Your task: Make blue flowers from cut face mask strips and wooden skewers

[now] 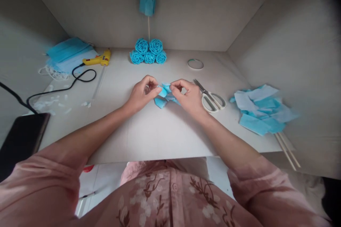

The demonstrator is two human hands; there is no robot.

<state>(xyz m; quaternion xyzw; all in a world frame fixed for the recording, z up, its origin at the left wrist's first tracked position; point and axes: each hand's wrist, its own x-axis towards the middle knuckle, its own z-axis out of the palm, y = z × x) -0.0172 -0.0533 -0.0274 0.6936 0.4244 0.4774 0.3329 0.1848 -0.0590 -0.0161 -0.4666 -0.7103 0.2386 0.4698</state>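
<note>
Between my two hands is a small piece of blue fabric (166,87), cut from thin mask-like material. My left hand (144,91) pinches its left side between thumb and fingers. On its right side, my right hand (186,94) grips the edge the same way. Below the fingers, more cut blue pieces (160,103) lie on the white table (149,134), partly hidden by the right hand. Scissors (210,97) with white handles rest just right of my right hand.
Blue fabric roses (149,51) are stacked at the back, with a stemmed blue flower (147,3) above them. A tape roll (195,64) lies right of these. Left are masks (70,55), a yellow glue gun (98,58) and a phone (25,142). Cut fabric strips (262,108) and sticks (287,150) lie right.
</note>
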